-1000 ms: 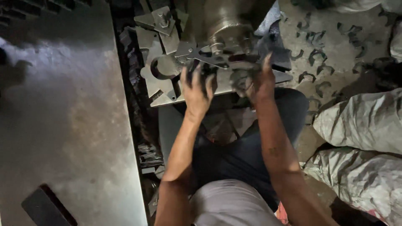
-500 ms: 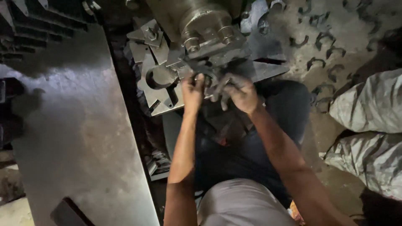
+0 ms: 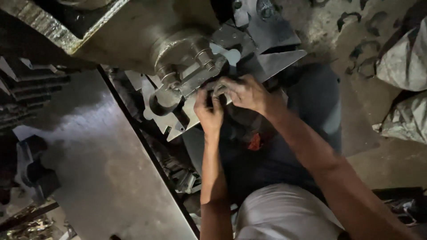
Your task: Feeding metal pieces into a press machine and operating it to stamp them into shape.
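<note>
- left hand [image 3: 209, 111] and right hand [image 3: 243, 92] now together, touching, at 12 o'clock
- fingers pinch small metal part [image 3: 216, 91] under press head [image 3: 187, 53], pulled in from earlier wider spread
- steel sheet [image 3: 102, 169] at 8 o'clock

You have two packages in view, both at the far right edge of the scene. An upper sack [image 3: 402, 58], pale grey and crumpled, bulges in from the right, lying on the floor. A lower sack [image 3: 407, 120], the same grey and just as wrinkled, lies just below it, nearer to you, almost touching it.
</note>
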